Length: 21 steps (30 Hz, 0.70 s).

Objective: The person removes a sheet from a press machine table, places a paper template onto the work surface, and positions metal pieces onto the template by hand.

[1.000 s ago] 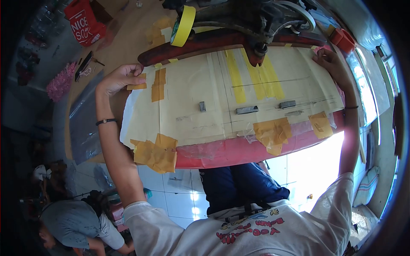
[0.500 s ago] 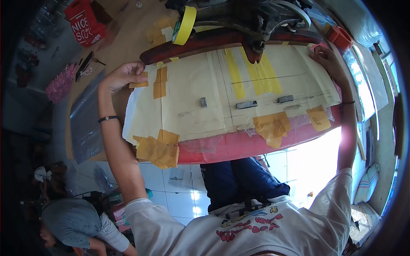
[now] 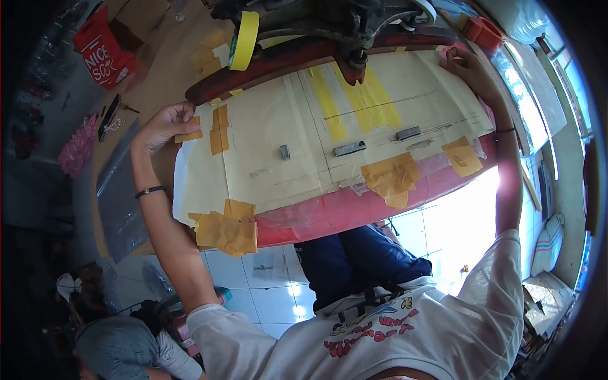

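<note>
A cream paper sheet (image 3: 272, 139) with pencil lines, yellow strips and brown tape patches (image 3: 227, 228) lies over a red padded board (image 3: 329, 218). Three small grey blocks, one of them a middle block (image 3: 350, 148), sit on the paper. My left hand (image 3: 166, 125) is closed in a pinch at the paper's upper left corner, its thumb by a piece of brown tape. At the upper right corner, my right hand (image 3: 467, 69) has curled fingers. What either hand pinches is too small to make out. Between them, a long dark red bar (image 3: 266, 75) runs along the paper's far edge.
A dark metal machine (image 3: 316, 41) stands over the bar, with a yellow tape roll (image 3: 244, 41) hanging on it. A red bag (image 3: 104, 57), pink beads (image 3: 77, 145) and clear plastic (image 3: 123, 196) lie left. A red tape roll (image 3: 482, 33) is far right. Another person (image 3: 120, 345) bends at lower left.
The view has tilted and shifted, so the board and machine appear farther left. Both hands keep to the paper's upper corners with little change in pose.
</note>
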Motion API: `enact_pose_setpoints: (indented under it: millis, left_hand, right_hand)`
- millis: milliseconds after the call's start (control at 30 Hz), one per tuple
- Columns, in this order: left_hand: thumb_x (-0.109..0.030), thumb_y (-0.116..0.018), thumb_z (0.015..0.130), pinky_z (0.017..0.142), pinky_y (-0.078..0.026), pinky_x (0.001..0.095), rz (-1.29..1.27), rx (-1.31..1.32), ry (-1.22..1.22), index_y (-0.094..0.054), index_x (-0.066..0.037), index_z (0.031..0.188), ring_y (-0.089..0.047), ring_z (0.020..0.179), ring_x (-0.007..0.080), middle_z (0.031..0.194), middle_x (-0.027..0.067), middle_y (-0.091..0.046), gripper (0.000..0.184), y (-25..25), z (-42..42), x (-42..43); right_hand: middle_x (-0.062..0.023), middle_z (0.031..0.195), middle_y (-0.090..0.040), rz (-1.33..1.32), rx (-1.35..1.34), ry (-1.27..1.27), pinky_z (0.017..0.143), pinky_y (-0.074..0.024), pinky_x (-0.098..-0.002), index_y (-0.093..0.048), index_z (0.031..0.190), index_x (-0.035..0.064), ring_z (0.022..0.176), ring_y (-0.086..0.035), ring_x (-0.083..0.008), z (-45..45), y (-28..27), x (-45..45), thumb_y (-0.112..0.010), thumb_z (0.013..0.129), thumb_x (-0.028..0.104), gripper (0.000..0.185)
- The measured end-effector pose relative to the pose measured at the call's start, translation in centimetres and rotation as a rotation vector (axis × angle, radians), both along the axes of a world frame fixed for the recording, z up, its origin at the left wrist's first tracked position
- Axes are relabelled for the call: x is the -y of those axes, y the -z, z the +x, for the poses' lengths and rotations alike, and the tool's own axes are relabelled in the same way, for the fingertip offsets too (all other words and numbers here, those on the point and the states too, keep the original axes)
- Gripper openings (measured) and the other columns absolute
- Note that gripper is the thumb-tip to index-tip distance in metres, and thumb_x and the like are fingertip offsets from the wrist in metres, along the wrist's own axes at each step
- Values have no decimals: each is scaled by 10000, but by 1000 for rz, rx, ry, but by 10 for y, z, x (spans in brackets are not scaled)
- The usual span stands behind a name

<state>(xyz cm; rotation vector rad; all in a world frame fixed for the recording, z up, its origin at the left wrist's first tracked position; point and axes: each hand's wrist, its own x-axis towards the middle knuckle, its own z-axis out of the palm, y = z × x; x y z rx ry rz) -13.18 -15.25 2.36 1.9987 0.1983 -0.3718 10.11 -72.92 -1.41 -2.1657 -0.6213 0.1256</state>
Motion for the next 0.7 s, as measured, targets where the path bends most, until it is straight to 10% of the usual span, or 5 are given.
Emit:
enact_pose_setpoints:
  millis: [700]
  left_hand:
    - [-161,-795,788,723,-399,184,44,41,7,-408,-153,756,-445,757,7,791,-85,-454,388,0,0,4]
  right_hand:
    - [66,734,-547,35,-28,21,559,-354,-183,-558,866,123,653,-456,9,4,3,0,-667,924,321,233]
